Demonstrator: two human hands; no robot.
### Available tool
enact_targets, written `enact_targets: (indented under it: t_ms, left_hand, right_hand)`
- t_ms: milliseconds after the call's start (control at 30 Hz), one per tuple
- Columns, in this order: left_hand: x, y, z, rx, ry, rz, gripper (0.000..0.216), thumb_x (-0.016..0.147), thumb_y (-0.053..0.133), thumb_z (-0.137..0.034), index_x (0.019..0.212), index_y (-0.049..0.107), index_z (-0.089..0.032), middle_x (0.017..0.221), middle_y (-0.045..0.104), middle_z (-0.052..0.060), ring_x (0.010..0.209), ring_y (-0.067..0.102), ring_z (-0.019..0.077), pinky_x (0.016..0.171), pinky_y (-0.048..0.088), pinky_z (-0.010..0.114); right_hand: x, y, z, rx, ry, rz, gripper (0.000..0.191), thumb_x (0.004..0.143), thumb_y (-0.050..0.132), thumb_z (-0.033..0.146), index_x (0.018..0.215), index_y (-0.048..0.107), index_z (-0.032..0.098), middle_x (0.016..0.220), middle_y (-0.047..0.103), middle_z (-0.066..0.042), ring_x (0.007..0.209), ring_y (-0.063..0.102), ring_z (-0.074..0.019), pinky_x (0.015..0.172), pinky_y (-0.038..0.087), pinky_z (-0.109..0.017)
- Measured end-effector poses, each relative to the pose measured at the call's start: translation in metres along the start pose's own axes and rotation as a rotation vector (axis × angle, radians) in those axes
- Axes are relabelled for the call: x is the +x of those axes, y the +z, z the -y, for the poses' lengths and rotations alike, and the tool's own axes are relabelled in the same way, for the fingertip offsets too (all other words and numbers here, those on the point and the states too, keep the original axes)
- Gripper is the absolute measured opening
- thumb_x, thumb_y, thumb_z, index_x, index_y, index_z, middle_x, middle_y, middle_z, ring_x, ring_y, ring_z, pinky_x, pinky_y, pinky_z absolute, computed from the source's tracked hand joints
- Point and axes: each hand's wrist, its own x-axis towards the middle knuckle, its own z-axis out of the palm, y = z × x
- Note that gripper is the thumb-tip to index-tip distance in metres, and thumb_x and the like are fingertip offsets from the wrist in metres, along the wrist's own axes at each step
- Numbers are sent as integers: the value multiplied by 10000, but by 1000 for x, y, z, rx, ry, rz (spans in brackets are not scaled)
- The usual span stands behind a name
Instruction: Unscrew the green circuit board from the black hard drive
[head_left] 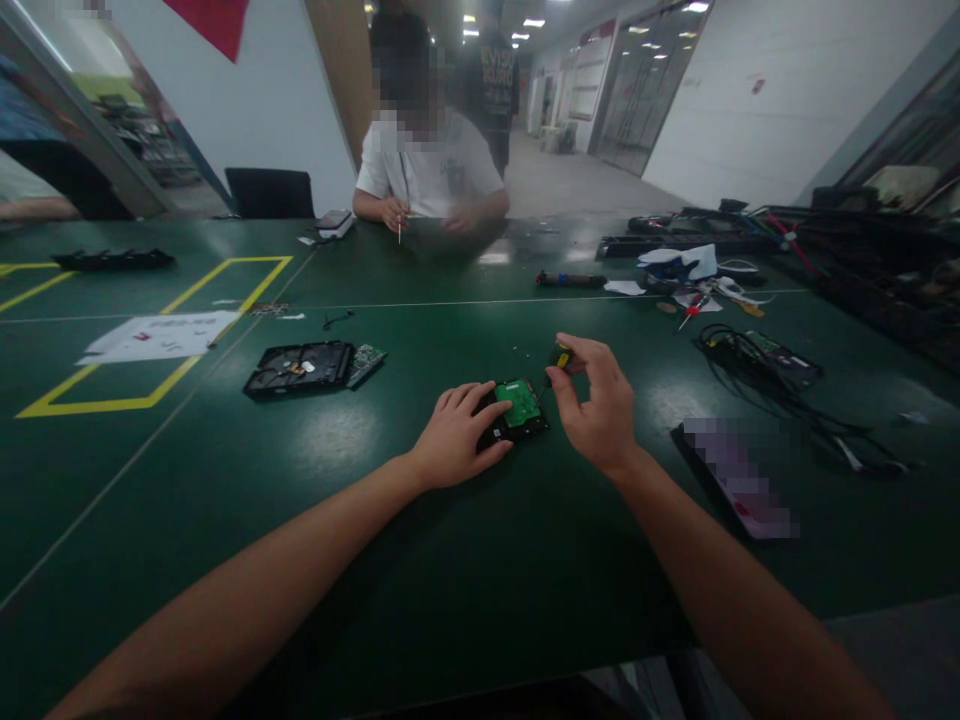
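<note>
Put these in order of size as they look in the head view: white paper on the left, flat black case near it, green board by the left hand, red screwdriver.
1. White paper and flat black case: too alike to rank.
2. Green board, partly covered by the left hand.
3. Red screwdriver.

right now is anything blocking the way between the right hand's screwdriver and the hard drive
Nothing visible does: the screwdriver in the right hand points toward the right side of the hard drive, while the left hand covers its left part, clear of the screwdriver.
</note>
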Motion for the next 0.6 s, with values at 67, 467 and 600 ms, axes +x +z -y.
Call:
enact_targets:
  t_ms: [67,467,600]
  left_hand:
    - [0,0,0,2,4,-2,596,983,636,-548,1506,571,-270,1631,442,142,1472,417,406,1194,359,640]
    - [0,1,0,23,10,-6,595,994,620,-553,1512,567,-266,1628,441,148,1482,406,403,1190,365,634]
    - [0,1,1,22,14,-8,596,994,622,-552,1518,561,-273,1633,438,142,1484,406,400,1193,362,636]
  right_hand:
    - [0,0,-1,23,4,24,476,1023,566,177,1471,540,335,1335,670,-83,1090,697,-258,944,624,-491]
    - [1,-1,0,24,-1,20,435,1018,592,179,1423,578,337,1280,669,-75,1092,684,-248,907,639,-464]
    - [-1,1,-3,36,-3,52,499,1020,556,161,1484,526,342,1378,648,-84,1187,671,-266,969,630,-495]
